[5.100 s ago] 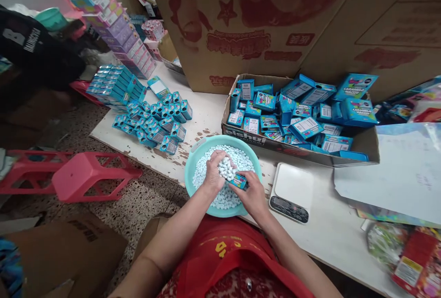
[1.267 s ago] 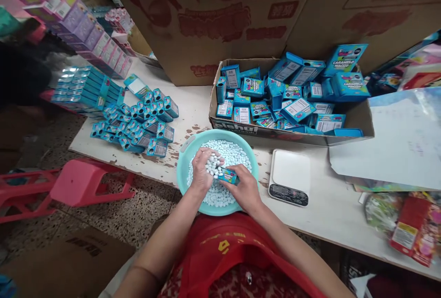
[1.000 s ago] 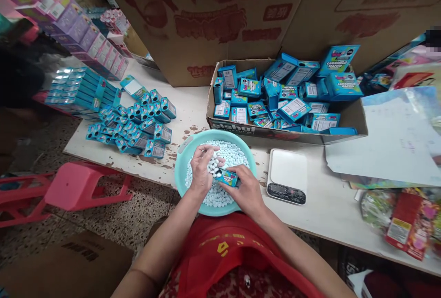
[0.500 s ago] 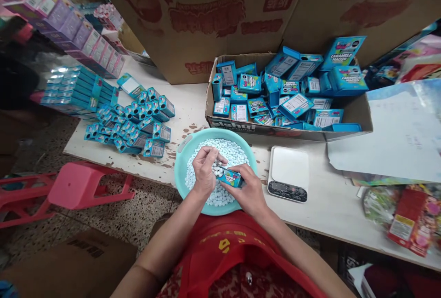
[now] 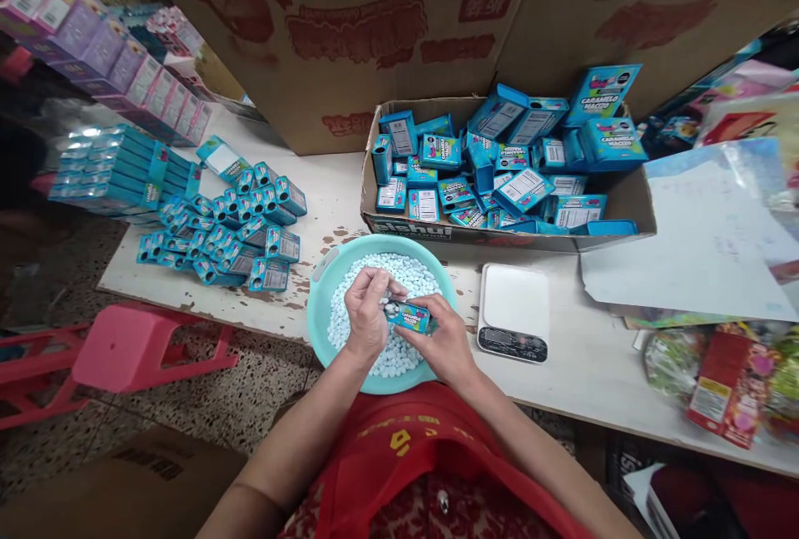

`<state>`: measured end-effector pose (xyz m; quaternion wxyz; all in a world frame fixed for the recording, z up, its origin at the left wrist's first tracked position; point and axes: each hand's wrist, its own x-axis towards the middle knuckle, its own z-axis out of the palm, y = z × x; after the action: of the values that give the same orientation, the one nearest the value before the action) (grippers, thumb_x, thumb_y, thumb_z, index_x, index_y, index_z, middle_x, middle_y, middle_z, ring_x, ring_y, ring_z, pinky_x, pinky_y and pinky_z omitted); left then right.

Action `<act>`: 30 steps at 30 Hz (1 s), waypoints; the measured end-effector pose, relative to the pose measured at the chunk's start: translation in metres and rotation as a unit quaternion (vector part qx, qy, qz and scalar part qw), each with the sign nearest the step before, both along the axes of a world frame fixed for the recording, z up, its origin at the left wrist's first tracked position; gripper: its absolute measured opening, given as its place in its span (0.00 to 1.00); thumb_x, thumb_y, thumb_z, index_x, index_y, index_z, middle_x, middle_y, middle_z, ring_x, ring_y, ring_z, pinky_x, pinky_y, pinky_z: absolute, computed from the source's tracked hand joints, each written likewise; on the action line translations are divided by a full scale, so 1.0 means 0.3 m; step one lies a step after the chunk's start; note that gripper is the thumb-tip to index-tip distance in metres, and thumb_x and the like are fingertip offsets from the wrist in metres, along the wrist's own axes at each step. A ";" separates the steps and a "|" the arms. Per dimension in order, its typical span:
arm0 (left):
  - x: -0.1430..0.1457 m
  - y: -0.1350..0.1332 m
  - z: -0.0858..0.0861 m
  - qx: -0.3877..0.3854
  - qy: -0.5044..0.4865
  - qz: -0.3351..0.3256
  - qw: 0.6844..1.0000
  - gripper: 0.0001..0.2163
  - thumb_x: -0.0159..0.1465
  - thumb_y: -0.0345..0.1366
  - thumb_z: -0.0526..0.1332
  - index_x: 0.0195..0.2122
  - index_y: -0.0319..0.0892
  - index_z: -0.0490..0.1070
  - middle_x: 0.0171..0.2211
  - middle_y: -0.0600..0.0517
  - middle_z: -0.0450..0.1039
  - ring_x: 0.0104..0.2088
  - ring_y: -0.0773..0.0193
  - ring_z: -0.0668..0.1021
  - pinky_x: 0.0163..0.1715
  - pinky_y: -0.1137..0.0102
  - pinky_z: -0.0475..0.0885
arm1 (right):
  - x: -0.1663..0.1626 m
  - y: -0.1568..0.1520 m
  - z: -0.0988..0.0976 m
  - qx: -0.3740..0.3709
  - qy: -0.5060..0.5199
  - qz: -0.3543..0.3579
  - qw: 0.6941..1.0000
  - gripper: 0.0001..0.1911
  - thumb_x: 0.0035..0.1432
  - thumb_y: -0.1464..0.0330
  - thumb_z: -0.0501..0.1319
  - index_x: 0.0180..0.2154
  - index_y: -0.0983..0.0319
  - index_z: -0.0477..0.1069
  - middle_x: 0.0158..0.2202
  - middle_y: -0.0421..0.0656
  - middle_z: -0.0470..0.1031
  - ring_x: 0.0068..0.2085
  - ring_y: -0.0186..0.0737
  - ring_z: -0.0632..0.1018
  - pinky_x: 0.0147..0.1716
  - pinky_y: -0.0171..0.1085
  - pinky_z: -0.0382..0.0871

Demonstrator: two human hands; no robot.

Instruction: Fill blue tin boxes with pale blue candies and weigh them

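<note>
Over a turquoise basin (image 5: 317, 324) of small pale candies (image 5: 394, 363), my right hand (image 5: 447, 338) grips a little blue candy box (image 5: 409, 317) by its right end. The box lies on its side, its open end facing left. At that opening is my left hand (image 5: 367, 316), closed, with fingers curled over a few candies; how many it holds is hidden. A few whitish pieces show at the box's mouth between the two hands.
Filled-looking blue boxes (image 5: 243, 227) stand grouped on the table at left, beside wrapped stacks (image 5: 106, 173). A carton (image 5: 437, 231) of blue boxes sits behind the basin. A white scale (image 5: 515, 306) stands at right. A pink stool (image 5: 125, 348) is at lower left.
Fewer candies show between my left fingers and the box's mouth than before. Both hands stay over the basin; the whole view has shifted slightly.
</note>
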<state>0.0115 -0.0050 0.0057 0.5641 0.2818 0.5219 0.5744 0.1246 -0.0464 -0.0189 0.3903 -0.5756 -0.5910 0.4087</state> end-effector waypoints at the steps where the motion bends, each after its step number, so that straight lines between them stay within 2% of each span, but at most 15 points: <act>1: 0.005 0.001 0.007 -0.001 -0.001 0.005 1.000 0.11 0.58 0.42 0.60 0.23 0.42 0.64 0.19 0.56 0.64 0.20 0.71 0.70 0.21 0.74 0.66 | 0.001 0.002 0.004 0.006 0.003 -0.002 1.000 0.13 0.49 0.69 0.67 0.38 0.58 0.71 0.36 0.42 0.72 0.39 0.42 0.74 0.39 0.40 0.69; 5: 0.022 0.026 0.011 -0.024 -0.010 0.012 1.000 0.14 0.56 0.44 0.62 0.23 0.41 0.63 0.17 0.58 0.61 0.15 0.75 0.62 0.13 0.78 0.55 | 0.006 0.016 -0.012 0.002 0.022 -0.018 1.000 0.13 0.47 0.68 0.67 0.38 0.58 0.71 0.35 0.41 0.72 0.38 0.42 0.75 0.39 0.41 0.69; 9: -0.018 0.073 -0.040 -0.056 -0.003 0.036 0.998 0.15 0.57 0.47 0.61 0.24 0.41 0.63 0.17 0.59 0.58 0.14 0.76 0.59 0.12 0.78 0.51 | 0.035 0.021 -0.035 -0.039 0.065 -0.040 0.996 0.15 0.45 0.66 0.69 0.37 0.58 0.72 0.36 0.42 0.73 0.40 0.43 0.75 0.41 0.42 0.70; 11: -0.073 0.089 -0.083 -0.057 0.074 0.001 0.996 0.15 0.59 0.49 0.57 0.26 0.42 0.65 0.19 0.57 0.62 0.16 0.74 0.63 0.14 0.77 0.56 | 0.073 0.009 -0.028 -0.047 0.089 -0.057 0.993 0.16 0.44 0.64 0.70 0.37 0.58 0.73 0.37 0.42 0.74 0.40 0.43 0.76 0.41 0.41 0.71; 12: -0.105 0.093 -0.109 -0.061 0.145 -0.053 0.986 0.16 0.60 0.50 0.56 0.27 0.42 0.67 0.21 0.55 0.65 0.18 0.71 0.67 0.16 0.76 0.60 | 0.099 0.000 -0.021 -0.048 0.098 -0.066 0.992 0.17 0.44 0.63 0.70 0.38 0.58 0.73 0.37 0.42 0.74 0.40 0.43 0.76 0.40 0.41 0.71; 13: -0.137 0.095 -0.138 -0.064 0.235 -0.121 0.962 0.16 0.60 0.51 0.55 0.29 0.43 0.69 0.25 0.52 0.69 0.23 0.66 0.71 0.20 0.73 0.65 | 0.130 -0.010 -0.014 -0.048 0.105 -0.078 0.990 0.17 0.44 0.63 0.70 0.38 0.58 0.73 0.38 0.43 0.74 0.40 0.43 0.76 0.39 0.41 0.72; 14: -0.167 0.095 -0.169 -0.065 0.342 -0.198 0.916 0.15 0.59 0.50 0.57 0.32 0.43 0.71 0.30 0.49 0.73 0.30 0.61 0.75 0.27 0.69 0.69 | 0.164 -0.019 -0.010 -0.047 0.109 -0.095 0.988 0.17 0.44 0.62 0.70 0.38 0.58 0.73 0.38 0.43 0.74 0.39 0.43 0.76 0.38 0.41 0.72; 15: -0.189 0.095 -0.203 -0.053 0.451 -0.256 0.853 0.13 0.58 0.48 0.59 0.35 0.44 0.73 0.36 0.46 0.74 0.39 0.55 0.75 0.35 0.64 0.70 | 0.201 -0.028 -0.009 -0.046 0.108 -0.119 0.986 0.17 0.44 0.62 0.70 0.38 0.58 0.73 0.38 0.43 0.74 0.39 0.43 0.76 0.37 0.40 0.72; 17: -0.207 0.097 -0.277 -0.019 0.618 -0.288 0.731 0.14 0.58 0.45 0.60 0.43 0.46 0.73 0.48 0.43 0.71 0.52 0.47 0.69 0.47 0.55 0.66 | 0.278 -0.036 -0.025 -0.040 0.085 -0.186 0.978 0.18 0.46 0.61 0.69 0.39 0.59 0.72 0.37 0.43 0.74 0.37 0.43 0.76 0.36 0.40 0.73; 19: -0.182 0.104 -0.346 0.001 0.692 -0.272 0.669 0.18 0.61 0.44 0.57 0.51 0.46 0.70 0.54 0.42 0.67 0.55 0.46 0.65 0.51 0.53 0.62 | 0.353 -0.030 -0.067 -0.018 0.039 -0.257 0.966 0.17 0.47 0.61 0.68 0.39 0.60 0.71 0.36 0.43 0.73 0.36 0.42 0.76 0.35 0.41 0.73; 20: -0.156 0.109 -0.375 -0.003 0.708 -0.255 0.659 0.19 0.62 0.45 0.56 0.53 0.45 0.68 0.55 0.41 0.65 0.55 0.46 0.65 0.51 0.52 0.62 | 0.387 -0.024 -0.097 0.001 0.011 -0.283 0.959 0.17 0.48 0.61 0.67 0.39 0.60 0.70 0.36 0.43 0.73 0.36 0.42 0.76 0.36 0.41 0.73; 23: -0.063 0.121 -0.426 -0.044 0.712 -0.223 0.664 0.22 0.63 0.49 0.52 0.53 0.43 0.67 0.54 0.41 0.65 0.52 0.45 0.66 0.47 0.52 0.64 | 0.459 -0.012 -0.199 0.055 -0.061 -0.309 0.948 0.16 0.49 0.60 0.66 0.38 0.61 0.70 0.36 0.43 0.72 0.37 0.42 0.76 0.38 0.43 0.73; 26: 0.000 0.115 -0.438 -0.062 0.693 -0.264 0.669 0.20 0.63 0.50 0.52 0.49 0.44 0.69 0.50 0.44 0.68 0.49 0.46 0.68 0.44 0.52 0.65 | 0.486 -0.031 -0.258 0.069 -0.100 -0.289 0.949 0.16 0.51 0.60 0.64 0.40 0.61 0.69 0.36 0.44 0.72 0.39 0.43 0.75 0.39 0.44 0.72; 28: 0.015 0.096 -0.436 -0.053 0.677 -0.290 0.674 0.18 0.62 0.50 0.53 0.47 0.46 0.70 0.47 0.46 0.69 0.48 0.49 0.70 0.44 0.55 0.65 | 0.497 -0.037 -0.239 0.082 -0.124 -0.279 0.949 0.21 0.51 0.60 0.65 0.45 0.61 0.67 0.42 0.47 0.71 0.45 0.46 0.74 0.43 0.48 0.71; 30: 0.016 0.067 -0.432 -0.030 0.657 -0.309 0.686 0.17 0.62 0.49 0.53 0.45 0.45 0.70 0.45 0.46 0.69 0.46 0.52 0.71 0.43 0.58 0.66 | 0.518 0.004 -0.170 0.113 -0.145 -0.276 0.944 0.29 0.50 0.60 0.66 0.52 0.61 0.63 0.49 0.50 0.67 0.52 0.49 0.70 0.49 0.52 0.67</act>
<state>0.0164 0.0150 -0.1238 0.2303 0.7157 0.6591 0.0188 0.2801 -0.0452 -0.0700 0.4605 -0.7209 -0.5020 0.1276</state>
